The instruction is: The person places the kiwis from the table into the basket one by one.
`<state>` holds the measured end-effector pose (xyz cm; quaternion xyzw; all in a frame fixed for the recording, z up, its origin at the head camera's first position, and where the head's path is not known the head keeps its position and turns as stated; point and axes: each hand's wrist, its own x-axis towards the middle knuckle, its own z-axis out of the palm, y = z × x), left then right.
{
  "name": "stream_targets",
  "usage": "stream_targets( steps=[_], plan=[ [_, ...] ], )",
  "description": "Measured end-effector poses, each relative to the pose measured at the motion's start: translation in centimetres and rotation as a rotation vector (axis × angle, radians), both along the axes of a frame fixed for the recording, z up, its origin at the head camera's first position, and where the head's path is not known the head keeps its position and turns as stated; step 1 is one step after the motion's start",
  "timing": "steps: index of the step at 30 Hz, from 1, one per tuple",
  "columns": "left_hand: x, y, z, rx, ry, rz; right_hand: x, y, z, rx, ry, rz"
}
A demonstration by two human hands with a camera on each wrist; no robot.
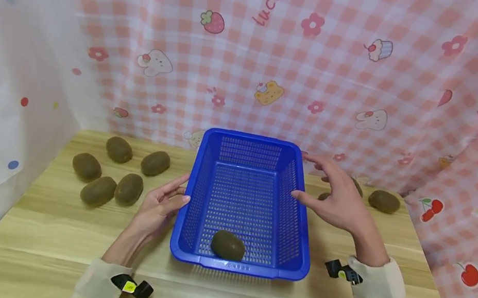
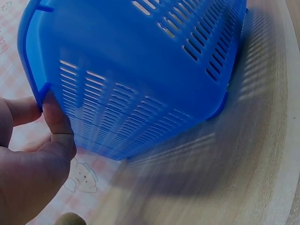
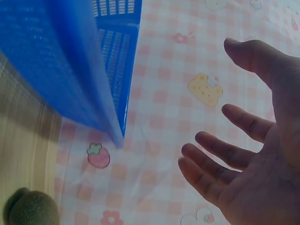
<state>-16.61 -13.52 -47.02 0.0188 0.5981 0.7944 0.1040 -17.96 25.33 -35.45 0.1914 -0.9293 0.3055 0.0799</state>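
A blue perforated plastic basket stands mid-table, with one kiwi lying in its near end. My left hand pinches the basket's left rim; in the left wrist view the thumb and finger meet at that edge. Beside the right rim is my right hand, its fingers spread and loosely bent. The right wrist view shows this hand apart from the basket, holding nothing.
Several kiwis lie on the wooden table left of the basket. More kiwis lie to the right, some partly hidden behind my right hand. A pink checked cloth hangs behind the table and on its right side.
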Motion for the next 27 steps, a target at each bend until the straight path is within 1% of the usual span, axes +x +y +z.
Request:
stream_targets(
  steps=[7,17,20,24,27],
  plan=[
    [0.0,0.2,0.1,0.026,-0.003,-0.002,0.1,1.3,-0.9,0.012,-0.006,-0.101],
    [0.0,0.1,0.1,0.053,0.004,-0.002,-0.2,3.1,-3.1,-0.086,0.013,-0.183],
    [0.1,0.1,0.1,0.056,0.007,-0.007,-0.4,3.7,-3.9,-0.119,0.032,-0.193],
    [0.3,0.0,0.2,0.058,0.011,-0.015,-0.4,4.5,-4.9,-0.136,-0.024,-0.251],
    [0.2,0.0,0.2,0.054,0.011,-0.02,-0.3,5.1,-5.6,-0.132,-0.104,-0.308]
  ],
)
